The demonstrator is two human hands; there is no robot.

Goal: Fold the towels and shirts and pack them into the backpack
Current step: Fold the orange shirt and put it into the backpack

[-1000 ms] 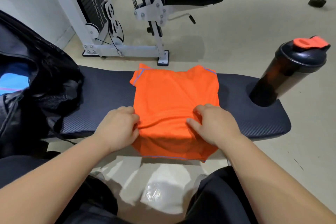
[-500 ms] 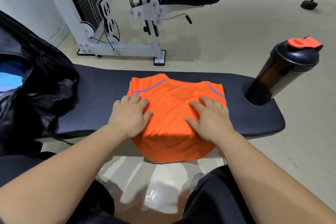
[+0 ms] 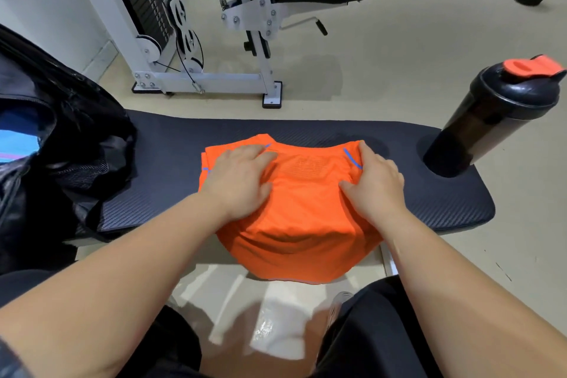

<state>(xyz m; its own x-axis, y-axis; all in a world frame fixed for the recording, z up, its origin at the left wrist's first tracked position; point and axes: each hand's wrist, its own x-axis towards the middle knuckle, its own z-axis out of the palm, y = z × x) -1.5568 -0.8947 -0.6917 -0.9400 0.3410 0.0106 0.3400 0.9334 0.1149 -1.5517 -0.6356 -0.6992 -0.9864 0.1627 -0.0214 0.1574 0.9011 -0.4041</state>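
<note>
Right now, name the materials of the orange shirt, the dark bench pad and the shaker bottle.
Folded orange shirt with blue piping: thin matte knit, probably synthetic; a mesh panel shows. Dark padded bench top: likely vinyl, embossed in a weave pattern. Smoky dark shaker bottle: translucent plastic, opaque black lid, orange flip cap.

I have one view only, a wide-angle head camera. It looks forward and down from close above the bench, which crosses mid-frame from 9 to 3 o'clock, with floor toward 12 o'clock.
</note>
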